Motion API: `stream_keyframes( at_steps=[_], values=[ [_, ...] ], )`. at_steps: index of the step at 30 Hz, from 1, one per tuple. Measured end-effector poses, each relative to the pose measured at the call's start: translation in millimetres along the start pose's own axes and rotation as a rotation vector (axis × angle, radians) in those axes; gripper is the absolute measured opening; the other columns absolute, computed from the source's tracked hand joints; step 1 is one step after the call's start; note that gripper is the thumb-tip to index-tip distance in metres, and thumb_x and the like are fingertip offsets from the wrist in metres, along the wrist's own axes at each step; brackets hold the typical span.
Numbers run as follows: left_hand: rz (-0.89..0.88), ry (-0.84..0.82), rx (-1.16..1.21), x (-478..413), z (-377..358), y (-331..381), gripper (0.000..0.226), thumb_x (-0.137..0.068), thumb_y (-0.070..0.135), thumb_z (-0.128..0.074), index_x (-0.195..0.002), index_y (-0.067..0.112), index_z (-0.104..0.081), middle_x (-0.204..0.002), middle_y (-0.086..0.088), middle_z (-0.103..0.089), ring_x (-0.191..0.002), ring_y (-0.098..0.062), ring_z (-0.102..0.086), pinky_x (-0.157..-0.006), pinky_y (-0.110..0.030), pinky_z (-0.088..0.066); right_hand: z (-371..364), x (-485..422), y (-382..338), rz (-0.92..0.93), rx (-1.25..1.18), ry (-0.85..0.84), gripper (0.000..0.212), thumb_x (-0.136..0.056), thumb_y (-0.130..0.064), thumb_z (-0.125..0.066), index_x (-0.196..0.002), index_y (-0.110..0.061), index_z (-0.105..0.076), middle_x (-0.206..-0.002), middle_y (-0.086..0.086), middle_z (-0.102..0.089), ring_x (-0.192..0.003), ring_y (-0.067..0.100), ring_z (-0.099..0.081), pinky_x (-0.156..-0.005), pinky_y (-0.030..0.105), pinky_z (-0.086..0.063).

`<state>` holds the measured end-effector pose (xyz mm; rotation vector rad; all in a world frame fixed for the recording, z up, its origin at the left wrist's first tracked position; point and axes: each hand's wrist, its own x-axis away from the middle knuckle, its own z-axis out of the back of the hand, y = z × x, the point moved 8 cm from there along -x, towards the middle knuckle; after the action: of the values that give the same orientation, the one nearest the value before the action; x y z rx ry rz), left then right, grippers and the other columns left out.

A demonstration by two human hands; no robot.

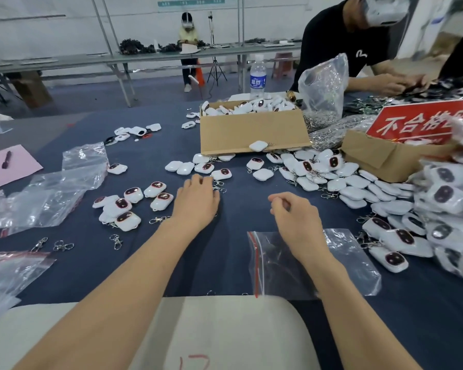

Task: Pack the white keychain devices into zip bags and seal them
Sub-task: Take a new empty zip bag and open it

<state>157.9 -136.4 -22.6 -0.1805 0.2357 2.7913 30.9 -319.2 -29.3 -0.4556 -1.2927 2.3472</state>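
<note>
Device pick-up; bag waiting
Flat, empty left hand [195,201] reaches beyond the zip bag [340,263] toward a white keychain device [221,174]; right hand [294,213], loosely curled and empty, hovers over the bag's far edge, likely to open it.

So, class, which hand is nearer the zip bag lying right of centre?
Right. The right hand is just past the zip bag, forearm over it; the left hand is farther left.
</note>
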Motion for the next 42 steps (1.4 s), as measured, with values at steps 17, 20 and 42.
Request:
stream_keyframes(
  at_steps=[17,20,42],
  values=[
    [0.026,-0.003,0.940,3,12,34,0.028,-0.092,0.021,-0.070,-0.113,0.034,-0.056,-0.115,0.012,-0.064,-0.092,0.001,-0.062,-0.075,-0.009,-0.044,-13,-15,9,0.036,-0.349,-0.102,0.020,-0.101,-0.038,-0.053,-0.115,-0.037,-0.067,-0.098,-0.014,-0.072,-0.089,0.005,-0.069,-0.077,0.024,-0.053],
    [0.054,0.040,1.154,52,5,42,0.029,-0.091,0.027,-0.073,-0.111,0.039,-0.056,-0.099,0.020,-0.069,-0.087,0.004,-0.065,-0.070,-0.007,-0.047,-32,-9,-7,0.104,-0.458,-0.243,0.015,-0.102,-0.032,-0.056,-0.111,-0.037,-0.067,-0.098,-0.012,-0.075,-0.085,0.001,-0.070,-0.065,0.019,-0.054],
    [0.186,-0.094,1.566,66,-31,35,0.021,-0.102,0.021,-0.059,-0.113,0.007,-0.070,-0.106,-0.016,-0.074,-0.095,-0.023,-0.073,-0.084,-0.032,-0.060,-48,1,-5,0.187,-0.508,-0.370,0.029,-0.105,-0.021,-0.051,-0.127,-0.026,-0.068,-0.123,0.000,-0.070,-0.110,0.008,-0.067,-0.088,0.020,-0.053]
  ],
)
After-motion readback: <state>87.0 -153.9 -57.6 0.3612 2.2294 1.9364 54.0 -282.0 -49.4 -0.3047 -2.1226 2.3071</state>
